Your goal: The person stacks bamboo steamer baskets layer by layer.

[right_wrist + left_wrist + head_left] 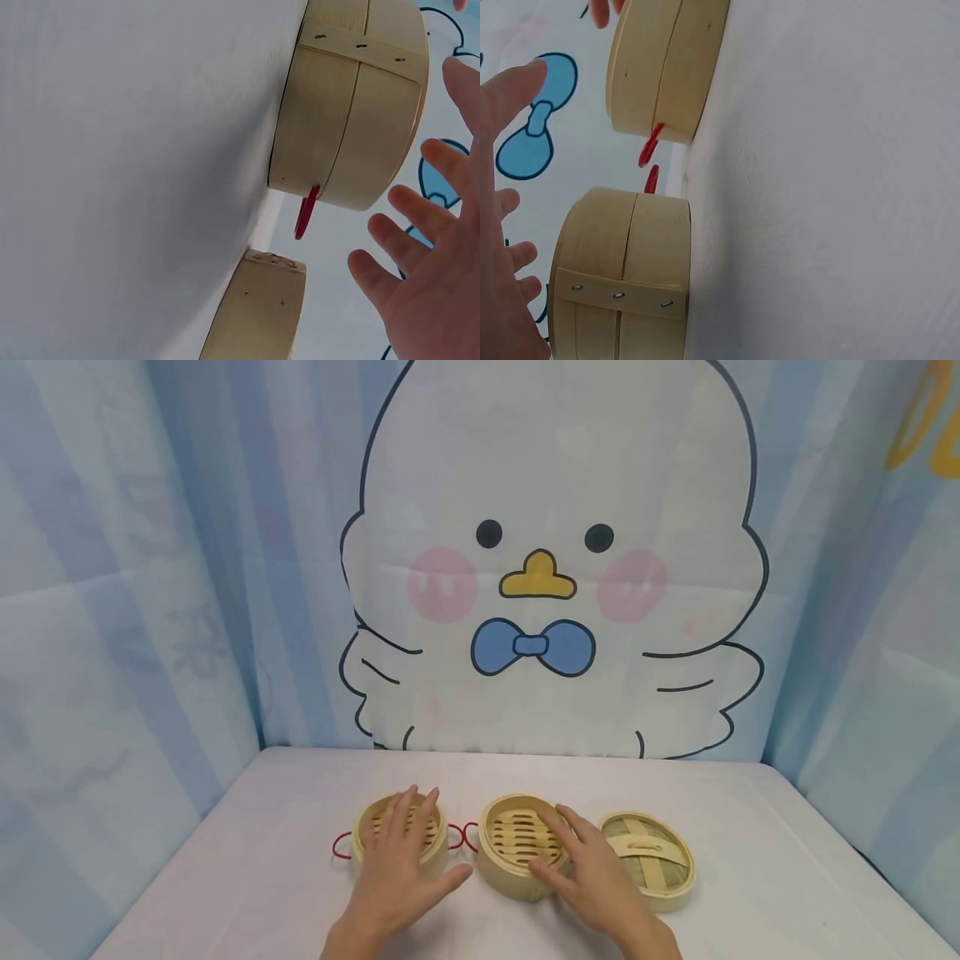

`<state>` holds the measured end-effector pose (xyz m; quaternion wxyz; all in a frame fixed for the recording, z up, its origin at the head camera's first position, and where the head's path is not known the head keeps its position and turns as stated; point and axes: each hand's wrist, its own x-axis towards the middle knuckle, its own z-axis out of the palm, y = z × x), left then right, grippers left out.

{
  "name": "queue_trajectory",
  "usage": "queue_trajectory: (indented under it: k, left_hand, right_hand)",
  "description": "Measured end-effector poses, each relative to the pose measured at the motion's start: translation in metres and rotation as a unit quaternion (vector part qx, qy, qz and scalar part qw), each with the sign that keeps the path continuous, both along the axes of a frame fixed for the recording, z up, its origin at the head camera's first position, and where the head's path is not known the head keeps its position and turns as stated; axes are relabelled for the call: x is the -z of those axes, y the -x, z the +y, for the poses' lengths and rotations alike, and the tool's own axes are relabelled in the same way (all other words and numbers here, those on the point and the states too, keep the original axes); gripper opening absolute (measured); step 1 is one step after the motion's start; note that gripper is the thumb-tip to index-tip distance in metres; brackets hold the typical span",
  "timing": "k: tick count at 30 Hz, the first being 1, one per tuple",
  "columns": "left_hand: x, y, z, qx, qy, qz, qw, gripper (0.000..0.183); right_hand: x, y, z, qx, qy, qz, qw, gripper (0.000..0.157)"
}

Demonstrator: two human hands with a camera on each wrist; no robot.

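Observation:
Two round bamboo steamer baskets with slatted bottoms and red cord handles stand side by side on the table. Over the left steamer basket (437, 852) hovers my left hand (399, 868), fingers spread and thumb out to the right. My right hand (600, 881) reaches over the right side of the middle steamer basket (506, 878), its fingers apart and loosely bent. A woven bamboo lid (663, 864) with a strap across its top lies right of that hand. In the right wrist view, the fingers (420, 214) stand off from the basket wall, and the palm holds nothing.
The white table (262, 860) carries all three pieces near its front middle. Behind it hangs a backdrop (555, 460) with a white cartoon bird in a blue bow tie. Blue striped curtains (97, 652) enclose the sides. Red handles (462, 837) of the two baskets almost meet between them.

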<state>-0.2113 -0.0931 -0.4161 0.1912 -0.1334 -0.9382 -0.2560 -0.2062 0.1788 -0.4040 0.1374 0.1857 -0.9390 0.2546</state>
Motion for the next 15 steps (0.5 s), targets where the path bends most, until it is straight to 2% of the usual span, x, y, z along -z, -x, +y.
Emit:
queue_trajectory:
  k: [6,15]
  left_hand:
    - [0.000,0.002,-0.011,-0.019,0.004,-0.011,0.9997,0.099]
    - [-0.001,0.004,-0.026,-0.042,-0.015,-0.049,0.9978,0.106]
  right_hand:
    - [0.000,-0.001,0.000,-0.002,0.001,-0.028,1.000,0.066]
    - [0.002,-0.001,-0.001,-0.003,0.002,-0.031,0.999,0.067]
